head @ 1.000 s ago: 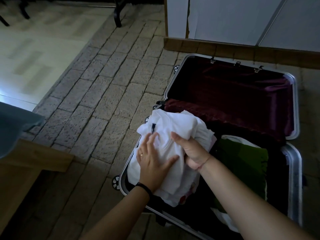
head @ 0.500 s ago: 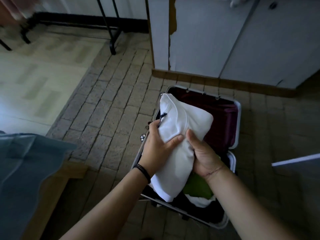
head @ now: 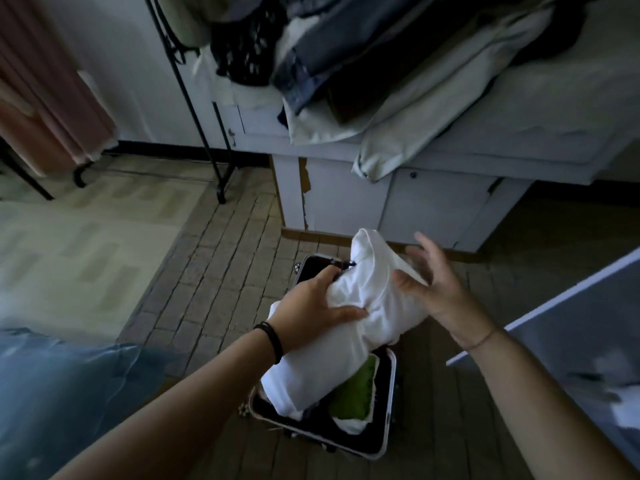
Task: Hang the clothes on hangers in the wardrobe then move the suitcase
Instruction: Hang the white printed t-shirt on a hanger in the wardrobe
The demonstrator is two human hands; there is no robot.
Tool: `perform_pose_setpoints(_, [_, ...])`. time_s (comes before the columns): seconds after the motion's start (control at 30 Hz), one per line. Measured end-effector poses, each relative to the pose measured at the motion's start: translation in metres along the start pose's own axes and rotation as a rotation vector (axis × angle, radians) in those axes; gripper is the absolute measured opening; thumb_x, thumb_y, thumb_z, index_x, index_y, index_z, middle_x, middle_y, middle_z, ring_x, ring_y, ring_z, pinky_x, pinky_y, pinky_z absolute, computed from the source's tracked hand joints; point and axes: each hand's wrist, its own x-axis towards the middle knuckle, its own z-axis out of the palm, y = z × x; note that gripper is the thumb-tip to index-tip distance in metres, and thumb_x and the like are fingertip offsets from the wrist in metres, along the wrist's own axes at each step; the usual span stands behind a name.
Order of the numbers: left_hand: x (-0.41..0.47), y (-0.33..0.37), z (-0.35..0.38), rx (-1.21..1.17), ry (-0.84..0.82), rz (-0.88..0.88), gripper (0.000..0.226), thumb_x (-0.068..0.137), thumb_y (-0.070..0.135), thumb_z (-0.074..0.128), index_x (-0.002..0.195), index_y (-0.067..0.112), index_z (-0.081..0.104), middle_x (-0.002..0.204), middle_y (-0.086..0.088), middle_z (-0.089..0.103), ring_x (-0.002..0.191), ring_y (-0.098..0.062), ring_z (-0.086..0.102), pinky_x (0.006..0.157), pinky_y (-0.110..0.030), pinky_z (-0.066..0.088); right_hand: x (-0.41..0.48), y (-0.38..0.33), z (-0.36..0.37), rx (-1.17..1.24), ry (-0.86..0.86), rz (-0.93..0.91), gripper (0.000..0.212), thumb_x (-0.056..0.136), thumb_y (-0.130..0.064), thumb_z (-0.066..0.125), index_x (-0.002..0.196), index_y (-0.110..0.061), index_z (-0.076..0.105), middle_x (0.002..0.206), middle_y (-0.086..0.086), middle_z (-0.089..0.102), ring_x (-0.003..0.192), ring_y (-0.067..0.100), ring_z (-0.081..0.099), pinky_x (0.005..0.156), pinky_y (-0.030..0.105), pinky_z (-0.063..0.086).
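Garment [head: 375,301], white and bundled, hangs above the open suitcase [head: 391,403] on the floor [head: 221,271]; the left hand [head: 310,308] grips its middle, the right hand [head: 434,284] is spread open, thumb against the cloth.

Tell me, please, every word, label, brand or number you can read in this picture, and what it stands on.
None can be read.
The small dark tag on the white garment is too small and blurred to read.
The suitcase shows no lettering.

No readable text, label or number anywhere.
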Motion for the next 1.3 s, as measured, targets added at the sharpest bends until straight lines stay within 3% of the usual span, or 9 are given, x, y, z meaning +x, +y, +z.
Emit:
perform_pose_setpoints(0.1, [-0.005, 0.061, -0.02, 0.074, -0.031, 0.123, 0.061, 0.07, 0.051, 0.076, 0.121, 0.029, 0.051, 0.1, 0.012, 0.064, 0.09, -0.008, 0.061, 0.08, -0.024, 0.048, -0.015, -0.05, -0.03, -0.164, -0.153, -0.062, 0.116, 0.044, -0.078, 0.071, 0.142, -0.029, 0.033, 0.139, -0.006, 0.047, 0.123, 0.014, 0.05, 0.103, 0.041, 0.045])
perform_pose_setpoints(0.3, [-0.005, 0.132, -0.026, 0.245, -0.067, 0.289, 0.06, 0.067, 0.06, 0.073, 0.115, 0.03, 0.051, 0.096, 0.01, 0.064, 0.086, -0.01, 0.061, 0.077, -0.029, 0.048, -0.049, -0.105, -0.081, -0.332, -0.138, -0.2, 0.071, 0.05, -0.056, 0.079, 0.109, -0.02, 0.058, 0.108, -0.003, 0.066, 0.101, 0.013, 0.063, 0.092, 0.038, 0.052])
perform_pose_setpoints(0.6, [0.008, 0.159, -0.041, 0.124, -0.202, 0.281, 0.054, 0.065, 0.053, 0.079, 0.109, 0.03, 0.057, 0.102, 0.014, 0.063, 0.091, -0.002, 0.06, 0.077, -0.015, 0.045, -0.079, -0.131, -0.104, 0.159, -0.054, -0.262, 0.022, 0.07, -0.03, 0.071, 0.087, -0.016, 0.075, 0.091, 0.006, 0.074, 0.085, 0.016, 0.07, 0.072, 0.023, 0.054])
perform_pose_setpoints(0.8, [0.036, 0.156, -0.085, 0.012, -0.216, 0.164, 0.021, 0.078, 0.041, 0.072, 0.085, 0.022, 0.068, 0.078, 0.01, 0.07, 0.065, 0.005, 0.063, 0.064, -0.015, 0.05, -0.078, -0.16, -0.133, 0.441, 0.176, -0.347, 0.06, 0.066, -0.043, 0.079, 0.106, 0.0, 0.066, 0.103, 0.019, 0.07, 0.095, 0.027, 0.068, 0.083, 0.034, 0.055])
perform_pose_setpoints(0.93, [0.055, 0.171, -0.1, -0.4, -0.211, 0.166, 0.03, 0.086, 0.036, 0.063, 0.107, 0.015, 0.067, 0.099, -0.001, 0.074, 0.095, -0.017, 0.069, 0.085, -0.03, 0.053, -0.083, -0.167, -0.148, 0.489, 0.23, -0.343, 0.036, 0.079, -0.033, 0.063, 0.094, -0.001, 0.063, 0.076, 0.009, 0.074, 0.066, 0.015, 0.07, 0.06, 0.021, 0.056])
perform_pose_setpoints(1.03, [0.063, 0.193, -0.097, -0.488, -0.242, 0.171, 0.041, 0.087, 0.043, 0.058, 0.113, 0.012, 0.063, 0.105, -0.008, 0.072, 0.098, -0.025, 0.068, 0.089, -0.04, 0.054, -0.087, -0.166, -0.156, 0.443, 0.327, -0.35, 0.069, 0.063, -0.046, 0.08, 0.108, 0.004, 0.064, 0.103, 0.019, 0.071, 0.095, 0.027, 0.069, 0.081, 0.032, 0.057])
perform_pose_setpoints(1.13, [0.071, 0.21, -0.087, -0.394, -0.259, 0.246, 0.036, 0.092, 0.044, 0.054, 0.109, 0.014, 0.064, 0.098, -0.009, 0.073, 0.089, -0.026, 0.07, 0.084, -0.044, 0.056, -0.096, -0.159, -0.159, 0.38, 0.407, -0.33, 0.086, 0.049, -0.058, 0.085, 0.111, -0.001, 0.064, 0.109, 0.019, 0.069, 0.101, 0.029, 0.066, 0.085, 0.034, 0.055])
perform_pose_setpoints(1.23, [0.076, 0.23, -0.076, -0.378, -0.313, 0.296, 0.054, 0.074, 0.059, 0.066, 0.1, 0.012, 0.068, 0.089, -0.01, 0.074, 0.08, -0.027, 0.07, 0.072, -0.039, 0.057, -0.11, -0.155, -0.166, 0.376, 0.44, -0.346, 0.067, 0.059, -0.052, 0.081, 0.108, -0.008, 0.066, 0.104, 0.012, 0.072, 0.097, 0.024, 0.068, 0.08, 0.028, 0.055])
perform_pose_setpoints(1.3, [0.077, 0.245, -0.07, -0.447, -0.324, 0.301, 0.051, 0.076, 0.05, 0.071, 0.094, 0.002, 0.068, 0.078, -0.007, 0.074, 0.071, -0.021, 0.069, 0.062, -0.027, 0.056, -0.124, -0.155, -0.173, 0.374, 0.478, -0.352, 0.046, 0.068, -0.043, 0.075, 0.101, -0.012, 0.068, 0.097, 0.007, 0.074, 0.092, 0.02, 0.069, 0.077, 0.026, 0.056])
